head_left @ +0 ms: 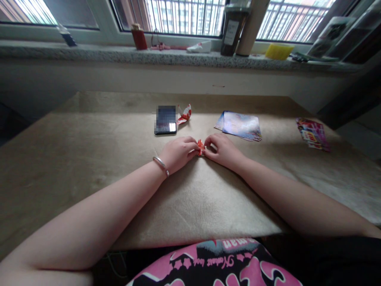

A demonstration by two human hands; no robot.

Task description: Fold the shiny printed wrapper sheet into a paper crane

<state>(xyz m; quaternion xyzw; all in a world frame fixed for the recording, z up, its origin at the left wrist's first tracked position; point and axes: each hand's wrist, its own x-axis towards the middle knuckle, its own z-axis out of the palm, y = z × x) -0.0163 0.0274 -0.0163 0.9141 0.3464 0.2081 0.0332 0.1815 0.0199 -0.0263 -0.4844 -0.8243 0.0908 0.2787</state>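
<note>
A small folded piece of red and white paper [201,146] lies on the tan table [89,159] between my two hands. My left hand [178,153], with a silver bangle on its wrist, pinches the paper's left side with closed fingers. My right hand [222,150] pinches its right side, fingers curled together. Both hands rest on the table surface, and most of the paper is hidden between the fingertips.
A phone [165,119] lies beyond my hands, with a folded red and white paper figure [184,114] beside it. A stack of blue printed sheets [241,125] sits to the right, a pink packet [312,133] further right. Bottles and small items line the windowsill [104,53].
</note>
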